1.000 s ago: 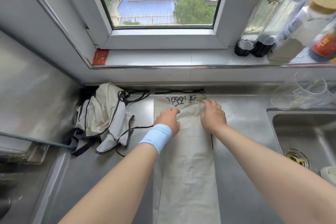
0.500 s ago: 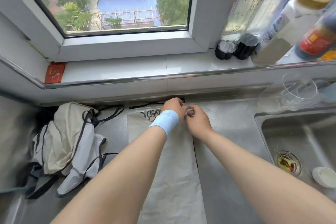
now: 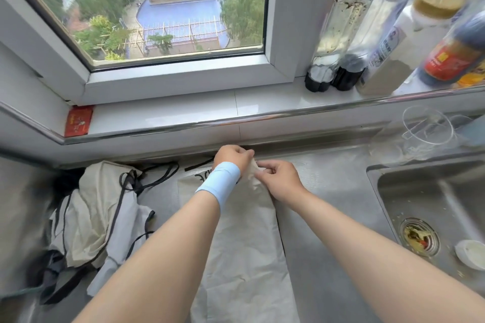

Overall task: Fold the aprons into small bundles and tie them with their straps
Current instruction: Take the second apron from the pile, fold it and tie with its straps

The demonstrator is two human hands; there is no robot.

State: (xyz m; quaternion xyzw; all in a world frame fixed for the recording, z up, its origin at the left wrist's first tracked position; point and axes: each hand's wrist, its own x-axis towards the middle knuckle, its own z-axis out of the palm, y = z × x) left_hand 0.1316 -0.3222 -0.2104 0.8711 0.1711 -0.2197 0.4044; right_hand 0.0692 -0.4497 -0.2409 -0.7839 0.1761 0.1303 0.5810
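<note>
Apron [image 3: 244,238]: one pale beige apron lies on the steel table [image 3: 328,191] as a long narrow strip, already folded lengthwise, running from the back wall toward the person. Its far end bears dark printed lettering, partly hidden by the wrist.

Head view, hands. The left hand [image 3: 232,156], with a light-blue wristband [image 3: 219,183] on its wrist, is closed on the far end of the apron. The right hand [image 3: 280,178] pinches the same cloth just beside it, thumb and forefinger together. Both hands lift a small ridge of fabric off the table. In my judgement this is the start of rolling or folding the strip from the far end.

Head view, handling. The fabric looks thin, light and limp, with soft creases and a matte surface. It should hold no shape unaided and may slide on the smooth steel. Best hold, as judged: both corners of the far end, keeping the side edges aligned.

Head view, materials. A black strap [image 3: 199,164] lies flat near the far end, left of the left hand. It is narrow and tape-like. A heap of further aprons [image 3: 91,212], beige and grey with black straps tangled through them, sits crumpled at the left. The sink [image 3: 430,207] lies well apart at the right.
</note>
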